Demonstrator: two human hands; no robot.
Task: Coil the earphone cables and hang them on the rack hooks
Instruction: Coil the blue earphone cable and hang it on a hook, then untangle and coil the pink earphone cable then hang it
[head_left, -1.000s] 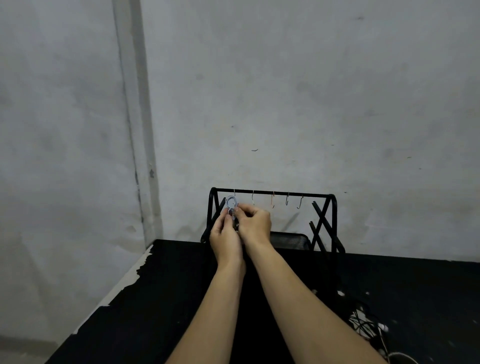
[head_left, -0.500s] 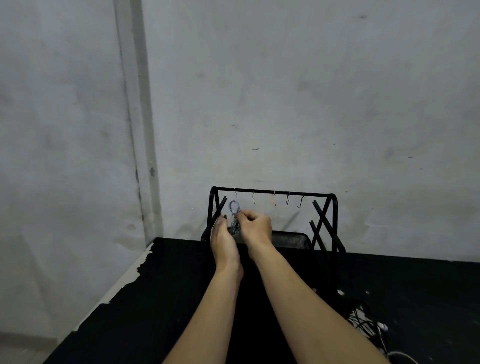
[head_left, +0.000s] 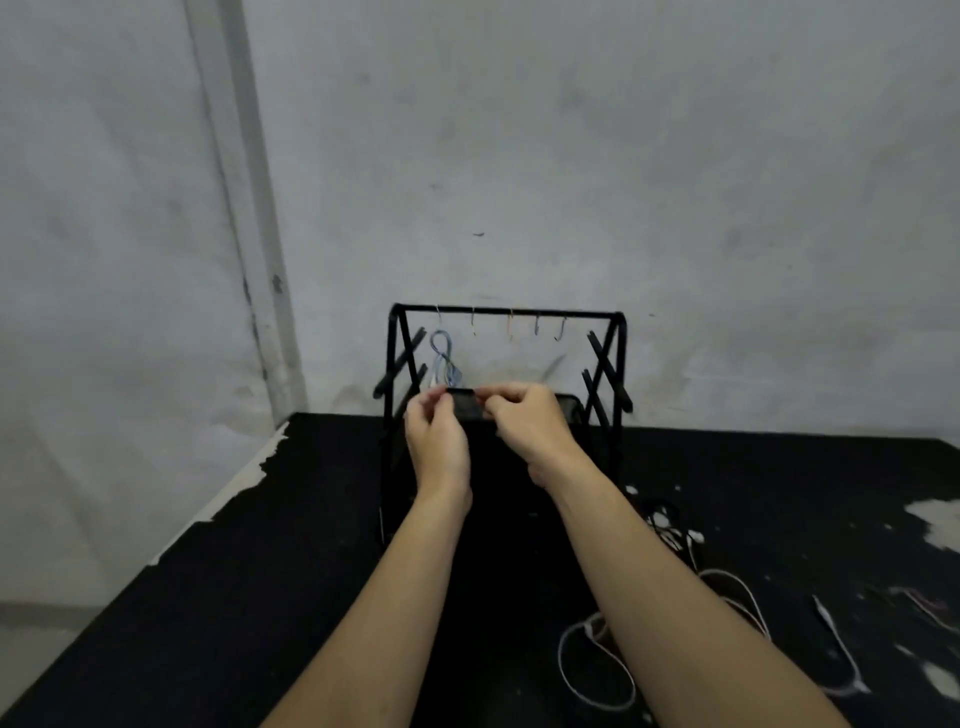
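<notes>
Blue coil (head_left: 442, 358) hangs from the leftmost hook (head_left: 439, 315) of the rack (head_left: 506, 313), long axis vertical, just above left hand (head_left: 435, 436); its fingers curl at the coil's low end, grip unclear; right hand (head_left: 527, 423) curled just beside, contents unclear; loose cables (head_left: 670, 530) on worktop (head_left: 208, 597), nearer right hand.

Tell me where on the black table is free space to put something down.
Bare: the table's left side, between its chipped left edge and the left hand's forearm. Crowded: loose white cables right of the right hand; the rack fills the back.
</notes>
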